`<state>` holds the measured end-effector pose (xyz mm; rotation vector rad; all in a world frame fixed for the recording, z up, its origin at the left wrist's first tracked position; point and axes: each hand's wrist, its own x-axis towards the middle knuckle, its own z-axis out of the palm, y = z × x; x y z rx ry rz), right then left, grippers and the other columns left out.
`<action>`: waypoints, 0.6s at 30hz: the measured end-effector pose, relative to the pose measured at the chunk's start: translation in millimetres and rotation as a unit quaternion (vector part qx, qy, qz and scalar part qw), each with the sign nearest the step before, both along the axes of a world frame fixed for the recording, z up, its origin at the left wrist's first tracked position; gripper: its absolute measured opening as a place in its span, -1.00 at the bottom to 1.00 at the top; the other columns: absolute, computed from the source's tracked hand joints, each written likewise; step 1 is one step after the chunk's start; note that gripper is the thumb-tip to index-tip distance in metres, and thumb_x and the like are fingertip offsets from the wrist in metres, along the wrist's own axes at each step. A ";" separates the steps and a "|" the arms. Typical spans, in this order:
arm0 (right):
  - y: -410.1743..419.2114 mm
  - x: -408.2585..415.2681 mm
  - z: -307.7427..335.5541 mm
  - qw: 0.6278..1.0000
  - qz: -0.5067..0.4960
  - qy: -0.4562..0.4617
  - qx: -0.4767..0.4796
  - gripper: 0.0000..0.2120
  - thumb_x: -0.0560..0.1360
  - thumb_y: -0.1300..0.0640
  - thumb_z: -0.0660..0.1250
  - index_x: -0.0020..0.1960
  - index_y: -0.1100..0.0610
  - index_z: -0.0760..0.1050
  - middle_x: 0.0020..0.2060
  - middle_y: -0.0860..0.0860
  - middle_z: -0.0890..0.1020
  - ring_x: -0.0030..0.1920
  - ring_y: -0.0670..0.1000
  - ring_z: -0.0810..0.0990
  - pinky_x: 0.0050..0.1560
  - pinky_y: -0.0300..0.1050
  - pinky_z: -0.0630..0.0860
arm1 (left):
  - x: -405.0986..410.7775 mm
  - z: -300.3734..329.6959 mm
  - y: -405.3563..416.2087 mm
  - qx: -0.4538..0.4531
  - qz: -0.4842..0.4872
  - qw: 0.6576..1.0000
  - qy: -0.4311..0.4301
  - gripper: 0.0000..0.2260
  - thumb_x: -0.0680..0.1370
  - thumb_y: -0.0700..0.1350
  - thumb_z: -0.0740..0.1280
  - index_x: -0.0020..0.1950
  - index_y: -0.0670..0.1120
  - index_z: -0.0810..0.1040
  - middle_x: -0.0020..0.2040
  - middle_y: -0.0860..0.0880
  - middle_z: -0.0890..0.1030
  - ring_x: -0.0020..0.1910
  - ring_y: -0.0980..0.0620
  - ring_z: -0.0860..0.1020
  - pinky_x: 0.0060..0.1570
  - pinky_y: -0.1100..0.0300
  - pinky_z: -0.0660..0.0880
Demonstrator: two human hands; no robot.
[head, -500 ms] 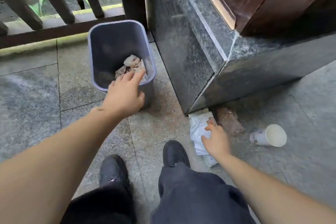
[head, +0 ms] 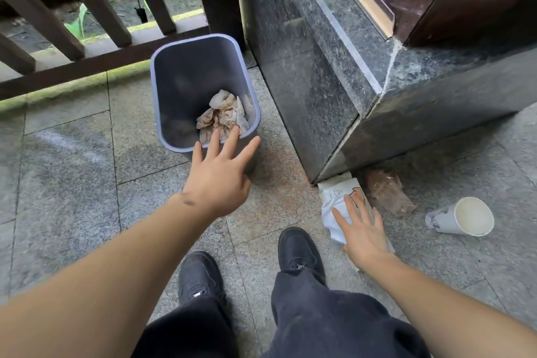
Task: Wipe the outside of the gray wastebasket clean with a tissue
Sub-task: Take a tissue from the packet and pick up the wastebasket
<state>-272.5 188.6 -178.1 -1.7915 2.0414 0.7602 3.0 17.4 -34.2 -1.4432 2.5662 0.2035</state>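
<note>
The gray wastebasket (head: 186, 81) stands upright on the stone floor beside a dark granite pillar, with crumpled, stained tissues (head: 223, 116) inside. My left hand (head: 219, 177) hovers at its near rim, fingers spread, holding nothing. A white tissue pack (head: 334, 200) lies on the floor at the pillar's corner. My right hand (head: 363, 229) rests flat on top of the pack with its fingers apart, not gripping it.
A paper cup (head: 462, 219) lies on its side at the right. A crumpled brownish plastic wrapper (head: 386, 192) sits next to the tissue pack. The granite pillar (head: 319, 81) rises right of the bin, a wooden railing (head: 87, 9) behind it. My black shoes (head: 299, 253) stand below.
My left hand has opened and spread its fingers at the bin's rim. My right hand has flattened over the tissue pack, fingers now apart.
</note>
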 end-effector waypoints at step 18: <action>-2.6 9.8 39.3 0.829 -0.351 -0.350 -0.260 -0.57 0.70 0.25 0.08 0.54 0.07 0.35 0.56 0.07 0.33 0.60 0.06 0.16 0.60 -0.03 0.09 | -4.7 -13.2 -0.6 0.020 0.004 0.998 -0.055 -0.16 0.51 0.31 0.13 0.59 0.26 -0.38 0.66 -0.08 -0.34 0.61 -0.32 -0.29 0.49 -0.39 -0.19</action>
